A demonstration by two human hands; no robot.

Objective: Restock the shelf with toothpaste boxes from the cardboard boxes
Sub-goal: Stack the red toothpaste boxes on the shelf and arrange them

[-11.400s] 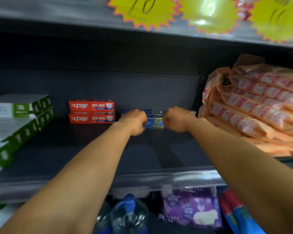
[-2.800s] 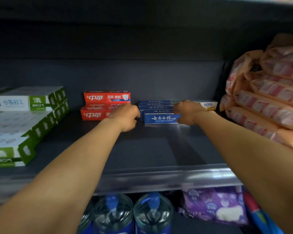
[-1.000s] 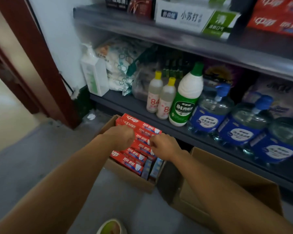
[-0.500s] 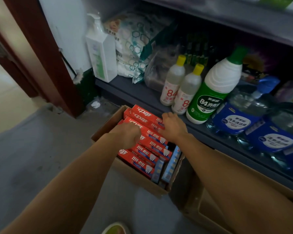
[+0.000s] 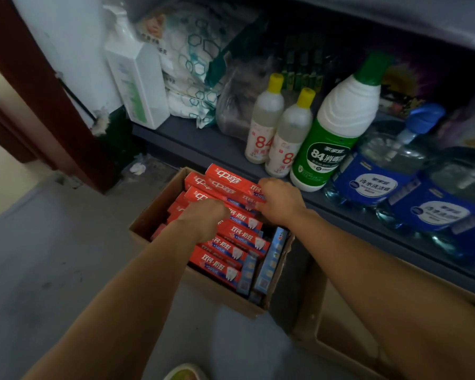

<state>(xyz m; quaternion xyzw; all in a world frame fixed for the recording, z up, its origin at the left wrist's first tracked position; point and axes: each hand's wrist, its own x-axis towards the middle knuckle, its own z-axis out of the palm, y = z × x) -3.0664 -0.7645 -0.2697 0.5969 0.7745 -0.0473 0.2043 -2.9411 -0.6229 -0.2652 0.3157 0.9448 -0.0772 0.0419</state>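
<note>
Head view: a cardboard box (image 5: pixel 146 220) on the floor below the bottom shelf (image 5: pixel 192 138) holds red toothpaste boxes (image 5: pixel 239 237). The right hand (image 5: pixel 281 201) grips the right end of the top red boxes, while the left hand (image 5: pixel 203 218) rests curled on the stack; what its fingers clasp cannot be told. A second cardboard box (image 5: pixel 310 303) sits to the right, and bottles (image 5: pixel 335 127) stand on the shelf behind.

The one camera sits on my head and looks forward and steeply down, so my two forearms run up from the lower edge toward the middle. It is close: the open cardboard box (image 5: pixel 159 215) on the floor (image 5: pixel 52 270) fills the centre, and the bottom shelf (image 5: pixel 203 138) crosses the upper half on a slant. The wide lens bends straight edges near the borders. There is no second view to share ground with.
</note>
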